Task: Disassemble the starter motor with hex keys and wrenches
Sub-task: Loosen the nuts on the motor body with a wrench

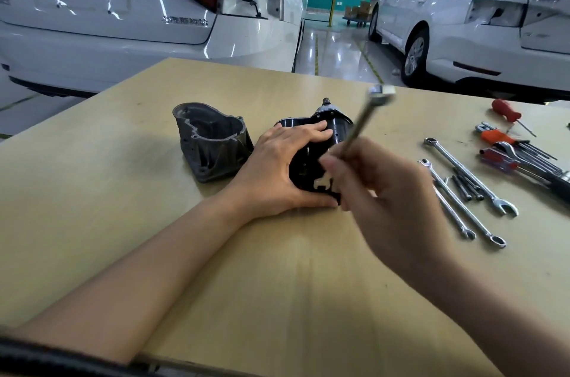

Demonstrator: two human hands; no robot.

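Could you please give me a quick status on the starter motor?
Left hand steadying motor. Right hand holds long bolt. Housing off, alongside.

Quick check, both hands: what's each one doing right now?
Left hand: fingers spread flat on the black starter motor body, steadying it; open.
Right hand: grips a long metal tool, blurred by motion.

Our left hand (283, 167) lies mid-frame, fingers spread flat, forearm running to lower left. Our right hand (379, 191), blurred, is curled, right of centre.
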